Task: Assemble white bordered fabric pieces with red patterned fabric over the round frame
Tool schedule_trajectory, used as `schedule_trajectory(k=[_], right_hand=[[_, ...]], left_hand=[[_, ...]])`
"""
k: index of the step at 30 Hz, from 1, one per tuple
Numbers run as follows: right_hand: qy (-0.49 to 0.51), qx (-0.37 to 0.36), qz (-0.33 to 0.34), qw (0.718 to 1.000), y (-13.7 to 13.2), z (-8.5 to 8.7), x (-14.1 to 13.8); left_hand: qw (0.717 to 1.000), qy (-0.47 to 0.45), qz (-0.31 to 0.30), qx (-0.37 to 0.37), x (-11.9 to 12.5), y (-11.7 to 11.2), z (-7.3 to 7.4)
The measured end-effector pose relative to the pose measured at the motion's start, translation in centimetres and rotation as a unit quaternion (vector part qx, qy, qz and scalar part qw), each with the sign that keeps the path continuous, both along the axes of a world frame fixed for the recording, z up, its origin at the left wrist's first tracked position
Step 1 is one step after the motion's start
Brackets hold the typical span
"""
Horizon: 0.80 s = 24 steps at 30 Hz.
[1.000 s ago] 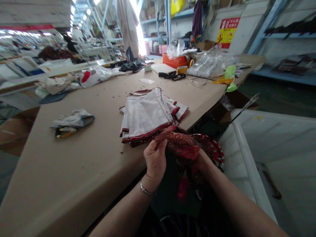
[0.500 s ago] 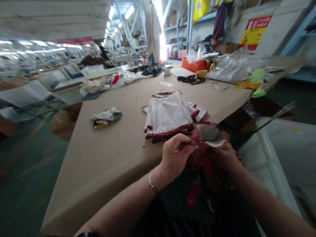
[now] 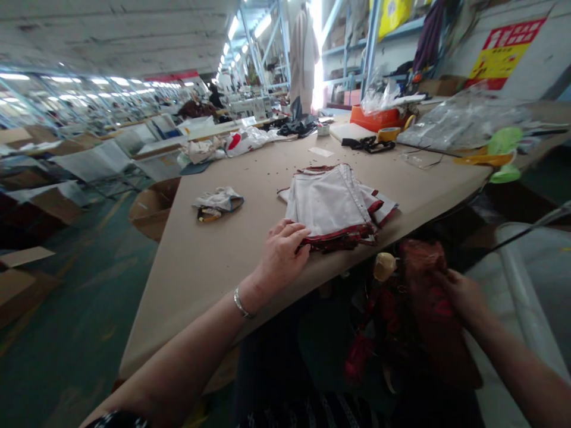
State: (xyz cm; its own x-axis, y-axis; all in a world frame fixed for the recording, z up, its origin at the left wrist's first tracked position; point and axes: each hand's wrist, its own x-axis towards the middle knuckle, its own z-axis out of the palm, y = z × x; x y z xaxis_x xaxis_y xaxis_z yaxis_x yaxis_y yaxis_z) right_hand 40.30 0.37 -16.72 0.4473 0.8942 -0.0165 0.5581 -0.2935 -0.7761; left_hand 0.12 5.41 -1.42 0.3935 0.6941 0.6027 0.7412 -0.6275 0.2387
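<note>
At the near left corner of a stack of white fabric pieces with dark red edges (image 3: 330,199), my left hand (image 3: 283,252) rests with its fingers stretched out over the corner and the thumb apart. Beyond the table's front edge, my right hand (image 3: 464,297) is closed on a dark red patterned cloth (image 3: 428,297) that hangs down, smeared by motion. A small beige rounded thing (image 3: 384,266) shows beside that cloth; its kind I cannot make out.
Left on the brown-covered table (image 3: 214,267) lies a pale glove (image 3: 218,202). Farther back are an orange bin (image 3: 372,119), yellow tape (image 3: 389,134) and clear plastic bags (image 3: 464,119). A cardboard box (image 3: 154,211) stands left of the table, a white container (image 3: 526,297) at right.
My left hand has let go of the red cloth and moved left onto the stack's corner. My right hand has carried the cloth right and down, off the table's edge. The view has turned left.
</note>
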Motion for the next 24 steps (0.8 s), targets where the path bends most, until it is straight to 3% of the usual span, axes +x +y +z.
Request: schedule_trajectory(k=[2, 3, 5, 8, 10, 12, 13, 16, 19, 21, 24], right_hand=[[-0.026, -0.042, -0.016, 0.999, -0.1, -1.7, 0.0], [-0.030, -0.043, -0.020, 0.998, -0.1, -1.8, -0.5], [-0.015, 0.018, -0.022, 0.999, -0.2, 0.3, -2.3], [-0.018, 0.204, 0.025, 0.978, -0.4, 8.4, -7.5], [-0.087, 0.333, 0.145, 0.928, -0.3, 14.6, -12.2], [-0.192, 0.374, 0.274, 0.865, 0.5, 18.9, -16.8], [-0.248, 0.359, 0.310, 0.845, 1.3, 20.2, -18.7], [-0.376, 0.270, 0.339, 0.819, 4.6, 20.9, -21.7], [-0.423, 0.214, 0.282, 0.834, 7.0, 20.3, -20.5], [-0.406, 0.202, 0.228, 0.861, 6.9, 20.3, -18.5], [-0.333, 0.227, 0.200, 0.893, 3.8, 20.4, -16.4]], left_hand=[[1.000, 0.007, 0.012, -0.004, 0.4, 0.3, -0.3], [1.000, 0.005, 0.017, -0.003, 0.5, 0.5, -0.4], [1.000, -0.004, 0.022, -0.005, 0.7, 1.0, -0.4], [0.999, -0.025, 0.025, 0.003, 1.1, 1.5, 0.1], [0.998, -0.045, 0.035, 0.023, 1.6, 1.5, 0.7], [0.996, -0.064, 0.045, 0.043, 2.2, 1.2, 1.5], [0.995, -0.071, 0.047, 0.050, 2.5, 1.0, 1.9], [0.993, -0.088, 0.042, 0.065, 2.7, 0.2, 3.0], [0.992, -0.096, 0.033, 0.075, 2.0, -0.7, 3.4], [0.993, -0.093, 0.031, 0.061, 1.4, -1.2, 3.0], [0.991, -0.131, 0.035, -0.019, 1.3, -2.1, 1.8]])
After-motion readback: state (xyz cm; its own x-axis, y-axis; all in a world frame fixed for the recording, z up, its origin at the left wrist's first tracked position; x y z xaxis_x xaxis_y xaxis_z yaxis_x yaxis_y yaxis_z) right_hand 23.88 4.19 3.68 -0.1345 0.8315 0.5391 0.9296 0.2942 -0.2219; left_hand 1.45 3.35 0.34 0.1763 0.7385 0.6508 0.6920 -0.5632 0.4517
